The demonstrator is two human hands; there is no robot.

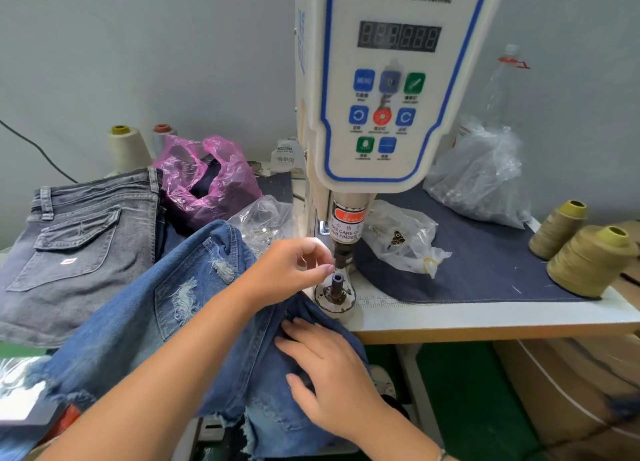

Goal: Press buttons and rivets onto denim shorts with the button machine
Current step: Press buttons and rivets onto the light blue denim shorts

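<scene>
1. Denim shorts (180, 308) in blue, frayed and ripped, lie across the lower centre of the frame, draped over the front edge of the desk (485, 316).
2. We see the left hand (291, 270) at the centre, reaching toward the lower die (337, 282) of the button machine (388, 89). Its thumb and fingertips are drawn together as if pinching something small; we cannot tell what, if anything, sits between them.
3. Our right hand (332, 374) lies lower centre, fingers straight and spread, pressing flat on the blue denim just below the die.
4. The machine rises from the centre to the top of the frame, its control panel facing us with a dark display and coloured keys. Its upper punch (343, 252) hangs directly above the die, a gap between them.
5. At left, a grey pair of shorts (76, 249) lies flat, pocket up, partly under the blue pair.
6. Behind it sits a pink plastic bag (207, 180), with two thread cones (130, 147) at the wall.
7. Right of the machine, a dark blue cloth (485, 263) covers the desk, carrying two clear bags (481, 173) and two olive thread spools (588, 263) at the right edge.
</scene>
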